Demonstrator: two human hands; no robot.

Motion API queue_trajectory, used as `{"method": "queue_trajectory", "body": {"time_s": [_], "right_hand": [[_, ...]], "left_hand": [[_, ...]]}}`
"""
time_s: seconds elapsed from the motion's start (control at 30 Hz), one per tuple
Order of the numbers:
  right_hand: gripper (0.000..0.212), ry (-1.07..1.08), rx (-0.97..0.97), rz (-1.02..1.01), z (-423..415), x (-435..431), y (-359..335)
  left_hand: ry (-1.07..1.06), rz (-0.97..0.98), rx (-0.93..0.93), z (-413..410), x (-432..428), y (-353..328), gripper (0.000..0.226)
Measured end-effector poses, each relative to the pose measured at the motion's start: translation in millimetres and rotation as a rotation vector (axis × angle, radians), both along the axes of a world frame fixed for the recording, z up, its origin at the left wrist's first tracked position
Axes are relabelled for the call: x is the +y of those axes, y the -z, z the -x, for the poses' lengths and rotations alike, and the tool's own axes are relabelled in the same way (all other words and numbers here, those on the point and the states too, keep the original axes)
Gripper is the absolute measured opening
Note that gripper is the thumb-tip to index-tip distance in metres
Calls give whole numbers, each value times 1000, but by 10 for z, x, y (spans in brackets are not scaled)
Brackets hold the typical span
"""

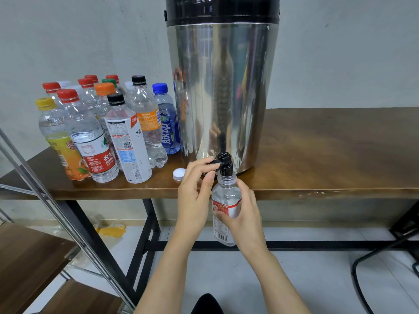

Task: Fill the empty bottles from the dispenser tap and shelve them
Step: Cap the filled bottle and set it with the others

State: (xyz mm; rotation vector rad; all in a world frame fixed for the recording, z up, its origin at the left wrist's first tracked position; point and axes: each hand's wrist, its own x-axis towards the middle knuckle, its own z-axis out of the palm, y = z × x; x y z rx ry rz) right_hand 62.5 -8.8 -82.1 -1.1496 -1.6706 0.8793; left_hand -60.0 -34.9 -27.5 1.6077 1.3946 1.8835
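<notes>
Currently at the fill step. The right hand (246, 209) grips the uncapped bottle (223, 198) round its label. It holds the bottle in the air below the edge of the table (328, 155), neck right up under the tap (225, 166), so any stream should land inside rather than on the floor. The left hand (195, 191) pinches the black lever (212, 163) between thumb and forefinger, the grip that governs flow. A white cap (179, 173) lies on the table just beside the tap (parked within reach for recapping, I judge). The dispenser (222, 87) stands at the table's front edge so the spout overhangs. The capped bottles (108, 132) cluster to its left; full or empty, cannot tell. The shelf (29, 252) waits at lower left.
</notes>
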Motion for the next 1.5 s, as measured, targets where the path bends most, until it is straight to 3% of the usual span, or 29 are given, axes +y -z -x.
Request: {"method": "queue_trajectory", "body": {"time_s": [0.7,1.37,1.5], "right_hand": [[88,-11,-13,6,6,23,9],[87,-16,3,9,-5,21,-3],[86,-21,13,9,-11,13,-10]], "left_hand": [[-21,-10,67,32,13,-15,26],[-112,-125,413,262,143,-4,22],[-168,-197,582,336,213,-48,20]]}}
